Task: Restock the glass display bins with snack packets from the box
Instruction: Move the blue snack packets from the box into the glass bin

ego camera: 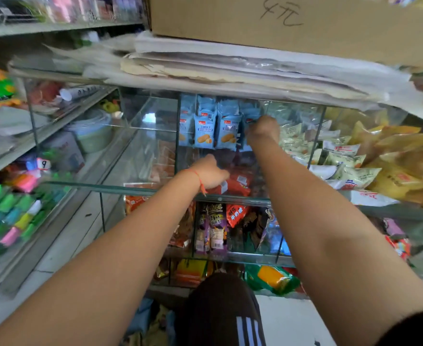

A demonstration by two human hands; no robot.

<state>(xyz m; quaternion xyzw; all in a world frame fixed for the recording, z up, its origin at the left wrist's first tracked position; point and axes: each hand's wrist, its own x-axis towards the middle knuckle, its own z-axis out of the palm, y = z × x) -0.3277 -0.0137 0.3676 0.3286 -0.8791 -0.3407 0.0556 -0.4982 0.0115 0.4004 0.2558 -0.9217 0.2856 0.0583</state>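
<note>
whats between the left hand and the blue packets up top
In the head view, only a short stretch of glass bin wall lies between the left hand and the upright blue packets; dark packets show dimly behind it.

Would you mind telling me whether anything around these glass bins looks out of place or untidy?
Yes: the paper stack on top of the glass case is ragged and overhangs its edge under a cardboard box. The blue packets stand in a neat row; the red packets below lie jumbled.
</note>
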